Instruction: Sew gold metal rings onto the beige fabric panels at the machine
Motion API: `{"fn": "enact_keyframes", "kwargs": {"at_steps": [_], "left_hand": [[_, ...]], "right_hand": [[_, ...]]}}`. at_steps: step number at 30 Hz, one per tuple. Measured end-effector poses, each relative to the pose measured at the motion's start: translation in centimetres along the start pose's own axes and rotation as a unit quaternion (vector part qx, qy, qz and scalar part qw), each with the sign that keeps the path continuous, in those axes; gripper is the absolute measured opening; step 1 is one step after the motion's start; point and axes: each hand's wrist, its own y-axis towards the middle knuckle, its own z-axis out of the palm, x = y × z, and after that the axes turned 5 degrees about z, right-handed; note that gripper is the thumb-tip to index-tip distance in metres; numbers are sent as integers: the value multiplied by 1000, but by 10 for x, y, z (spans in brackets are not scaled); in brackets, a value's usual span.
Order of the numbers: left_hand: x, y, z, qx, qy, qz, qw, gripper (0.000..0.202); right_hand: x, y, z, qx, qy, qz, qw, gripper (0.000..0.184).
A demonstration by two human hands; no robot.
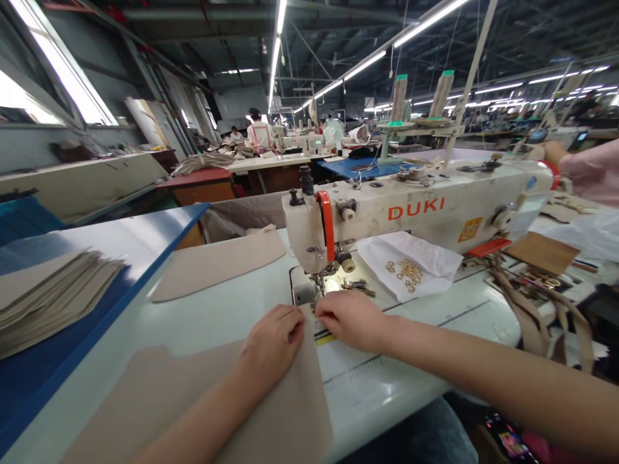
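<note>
A large beige fabric panel (300,406) lies on the sewing machine's pale table, its upper corner reaching the needle area. My left hand (273,341) is on that panel with curled fingers, gripping it near its upper edge. Just right of the needle and presser foot (316,290), my right hand (351,316) is closed in a pinch; its fingertips hide whatever is in them. The white sewing machine (416,206) marked DUKI stands directly behind both hands, its work light shining on the needle plate.
Another beige panel (222,261) lies left of the machine head. A stack of panels (53,296) rests on a blue-edged table at left. Small gold rings (410,276) sit on a white cloth (377,254). Beige straps (527,316) hang at right, near a co-worker's pink sleeve (592,171).
</note>
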Motion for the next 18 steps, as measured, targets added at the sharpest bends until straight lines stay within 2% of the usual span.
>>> {"fn": "enact_keyframes", "kwargs": {"at_steps": [2, 3, 5, 8, 14, 18], "left_hand": [[0, -1, 0, -2, -8, -3, 1000, 18], [1, -1, 1, -4, -11, -5, 1000, 18], [1, -2, 1, -8, -18, -6, 1000, 18], [2, -2, 1, -11, -27, -8, 1000, 18], [3, -1, -2, 19, -32, -12, 999, 18], [4, -1, 1, 16, -24, -10, 1000, 19]], "right_hand": [[-7, -17, -2, 7, -94, -144, 985, 14], [-10, -25, -3, 4, -144, -218, 965, 13], [-12, -34, -3, -10, -215, -316, 924, 15], [-10, -35, 1, -37, -247, -342, 906, 13], [-2, -19, 19, -116, -226, -335, 908, 18], [-2, -19, 26, -79, -197, -336, 917, 12]]}}
